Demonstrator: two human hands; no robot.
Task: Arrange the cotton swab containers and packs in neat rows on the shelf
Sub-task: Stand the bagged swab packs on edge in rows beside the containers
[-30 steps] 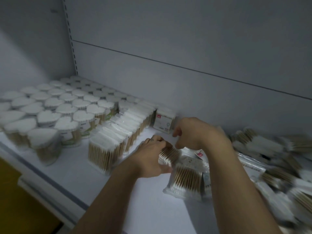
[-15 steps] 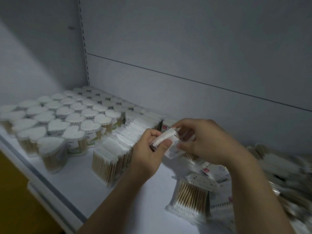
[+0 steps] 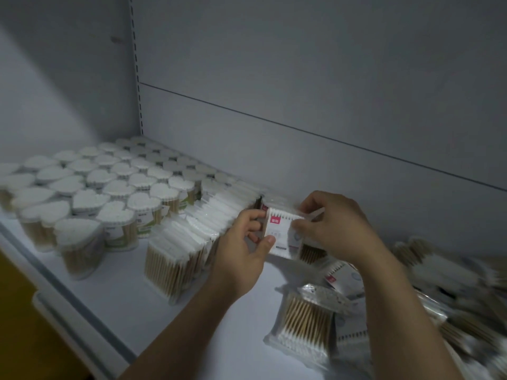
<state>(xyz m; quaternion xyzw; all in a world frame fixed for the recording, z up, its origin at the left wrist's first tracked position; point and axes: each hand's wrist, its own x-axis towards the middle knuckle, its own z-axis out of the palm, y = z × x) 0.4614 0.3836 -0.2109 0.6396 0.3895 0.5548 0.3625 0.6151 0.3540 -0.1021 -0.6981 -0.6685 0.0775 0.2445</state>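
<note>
fingers (image 3: 250,215) of your left hand (image 3: 238,259) and right hand (image 3: 333,229) pinch one swab pack (image 3: 279,237) near the back of the shelf (image 3: 123,278), beside the standing row of packs (image 3: 183,245); your right hand hides its far edge, and the loose pile (image 3: 439,275) is blurred.

Back panel (image 3: 301,64): plain grey, matte, dimly lit. One thin dark horizontal seam (image 3: 301,130) crosses it, dropping toward the right in this view. Slotted upright strip (image 3: 135,64) runs down the left corner where the panel meets the grey side wall (image 3: 55,86). Small dark spot (image 3: 112,38) on that wall. Dull yellow-brown surface (image 3: 22,325) at lower left, detail unclear.
</note>
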